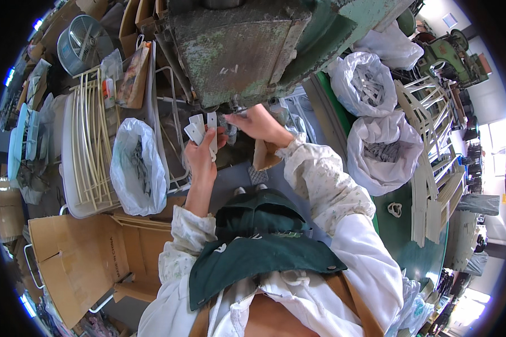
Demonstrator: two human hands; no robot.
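My left hand (201, 160) is closed around several flat, pale metal strips (195, 129) with small holes, which fan upward out of its fingers. Just right of it, my right hand (257, 124) reaches to the lower edge of a worn green machine (236, 62). Its fingers are pressed together at the working spot, and whatever they pinch is too small to make out. Both hands are close together but apart, below the machine's head.
On the left stand a white bag of metal pieces (139, 165), a rack of pale rods (90, 140) and an open cardboard box (76, 264). To the right, a green table (405, 241) bears white bags of metal parts (385, 149) and stacked long strips (427, 185).
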